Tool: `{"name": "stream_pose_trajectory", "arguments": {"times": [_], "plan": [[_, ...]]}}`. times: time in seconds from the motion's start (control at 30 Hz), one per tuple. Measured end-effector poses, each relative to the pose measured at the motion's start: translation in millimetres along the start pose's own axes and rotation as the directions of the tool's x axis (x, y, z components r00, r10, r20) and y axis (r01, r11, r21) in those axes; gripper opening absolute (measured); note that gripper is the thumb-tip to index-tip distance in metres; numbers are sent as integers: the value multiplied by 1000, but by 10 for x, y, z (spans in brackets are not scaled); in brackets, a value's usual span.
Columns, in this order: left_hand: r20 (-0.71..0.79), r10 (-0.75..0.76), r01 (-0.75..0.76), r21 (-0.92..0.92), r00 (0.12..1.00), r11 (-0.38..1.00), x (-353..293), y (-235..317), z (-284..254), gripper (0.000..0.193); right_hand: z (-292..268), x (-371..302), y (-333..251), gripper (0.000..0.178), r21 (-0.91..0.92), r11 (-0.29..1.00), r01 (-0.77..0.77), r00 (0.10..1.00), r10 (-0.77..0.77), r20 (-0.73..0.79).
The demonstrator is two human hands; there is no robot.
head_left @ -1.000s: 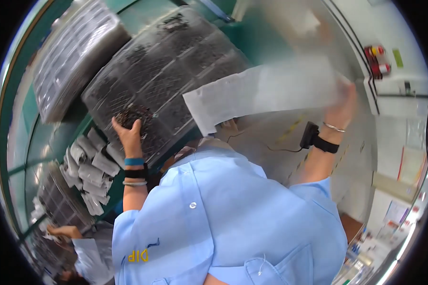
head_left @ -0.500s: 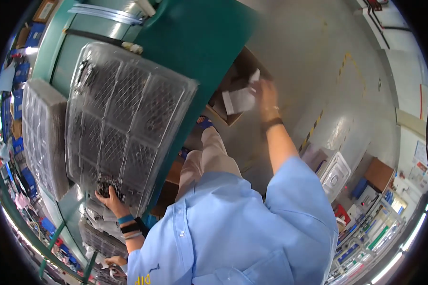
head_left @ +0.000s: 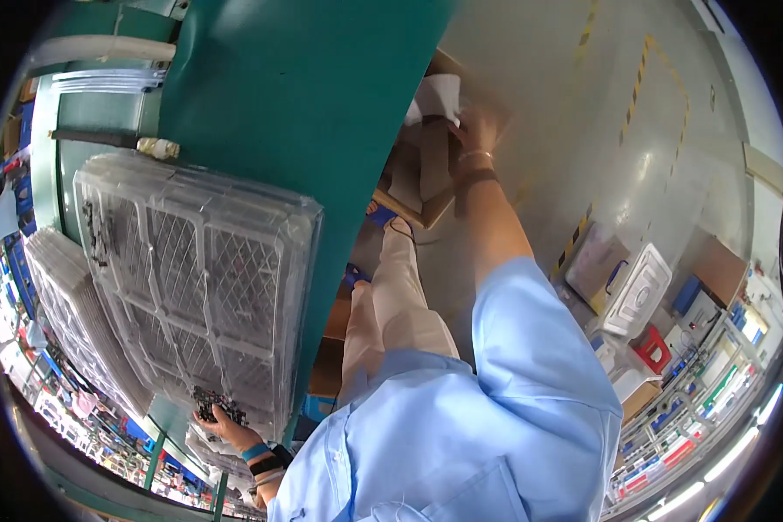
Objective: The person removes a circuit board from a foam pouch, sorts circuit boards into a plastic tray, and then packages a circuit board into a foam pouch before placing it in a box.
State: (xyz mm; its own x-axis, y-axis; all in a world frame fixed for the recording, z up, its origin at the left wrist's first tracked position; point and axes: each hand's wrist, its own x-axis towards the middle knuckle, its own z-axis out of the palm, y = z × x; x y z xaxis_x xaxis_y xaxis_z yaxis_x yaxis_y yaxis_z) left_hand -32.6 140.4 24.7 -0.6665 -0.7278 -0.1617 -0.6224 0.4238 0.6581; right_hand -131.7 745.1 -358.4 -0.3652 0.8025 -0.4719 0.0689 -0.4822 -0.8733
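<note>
My left hand [head_left: 227,429] is closed around a cluster of small black parts [head_left: 210,404] at the near edge of a clear plastic tray [head_left: 170,300]. That tray has several compartments with crosshatched floors, and more dark pieces [head_left: 98,233] lie along its left side. Away to the right, my right hand [head_left: 478,130] reaches over an open cardboard box [head_left: 433,165] beside the table. Its fingers, somewhat blurred, pinch the end of a thin white sheet [head_left: 438,96] at the box's far side. Whether the sheet is paper or plastic is unclear.
Left of the tray stands a stack of clear trays [head_left: 83,300]. The green tabletop [head_left: 296,83] runs along the box. A pale fitting [head_left: 158,148] lies behind the tray. At right, a white lid [head_left: 639,291] and a red container [head_left: 651,350] stand near the floor tape.
My right hand has moved slightly farther away with the white sheet, uncovering more of the box's inside. The left hand still holds the black parts. The whole view has turned a little.
</note>
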Motion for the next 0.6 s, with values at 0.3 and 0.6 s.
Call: {"name": "stream_pose_trajectory", "arguments": {"times": [0.3, 0.6], "plan": [[-30, -41, 44, 130, 999, 990, 97, -140, -134, 61, -889, -541, 708, 29, -726, 583, -364, 925, 319, -207], [14, -73, 71, 115, 997, 991, 278, -151, -51, 59, -1203, -508, 1316, 42, -593, 773, -224, 965, 259, -27]]}}
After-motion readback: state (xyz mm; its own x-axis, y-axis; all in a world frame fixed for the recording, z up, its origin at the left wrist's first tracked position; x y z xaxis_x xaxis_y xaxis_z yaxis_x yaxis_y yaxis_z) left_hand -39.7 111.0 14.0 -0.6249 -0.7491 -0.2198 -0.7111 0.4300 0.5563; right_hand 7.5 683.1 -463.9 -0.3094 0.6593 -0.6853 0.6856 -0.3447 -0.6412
